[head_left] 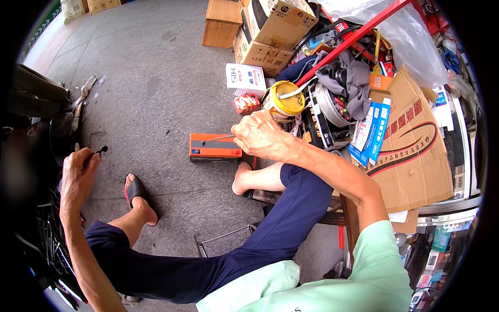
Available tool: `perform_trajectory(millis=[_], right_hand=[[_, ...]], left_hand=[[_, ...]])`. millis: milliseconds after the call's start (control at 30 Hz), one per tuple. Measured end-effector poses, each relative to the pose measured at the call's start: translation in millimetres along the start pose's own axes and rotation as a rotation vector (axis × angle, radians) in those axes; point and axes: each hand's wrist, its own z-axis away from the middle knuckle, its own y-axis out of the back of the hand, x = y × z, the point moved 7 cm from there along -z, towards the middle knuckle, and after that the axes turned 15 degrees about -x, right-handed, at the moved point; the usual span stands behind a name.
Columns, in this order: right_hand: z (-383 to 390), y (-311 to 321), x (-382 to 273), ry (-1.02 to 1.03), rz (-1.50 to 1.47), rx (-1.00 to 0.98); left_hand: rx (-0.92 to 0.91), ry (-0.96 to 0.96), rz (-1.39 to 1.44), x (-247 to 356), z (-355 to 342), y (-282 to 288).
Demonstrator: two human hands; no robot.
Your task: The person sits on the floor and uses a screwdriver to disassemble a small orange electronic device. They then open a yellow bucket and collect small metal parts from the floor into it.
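An orange and grey battery [215, 147] with terminals on its top rests on the ground between my feet. Over its far right end is my right hand [262, 136], fingers closed round a thin rod-like tool [222, 138]. The tool's tip points left across the battery's top; its handle is hidden in the fist. Far to the left, my left hand [80, 174] is closed, fingertips pinched on a small dark piece with a round black end [104, 150]. What kind of piece it is cannot be made out.
Beyond my right hand stand a yellow-lidded tub [285, 99], a white box [244, 77] and stacked cartons [265, 54]. A flattened cardboard sheet [410, 151] leans at the right, near a red bar [353, 41]. Dark tools [49, 239] crowd the left edge.
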Motion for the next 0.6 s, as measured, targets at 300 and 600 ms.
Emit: perform_trajectory(millis=[300, 600], right_hand=[[-20.6, -27.3, -13.8, 0.052, 0.004, -0.009], [-24.4, -31.8, -11.1, 0.057, -0.022, -0.042]], left_hand=[[-0.002, 0.015, 0.004, 4.9, -2.6, 0.7], [0.003, -0.004, -0.029, 4.3, -7.1, -3.8]])
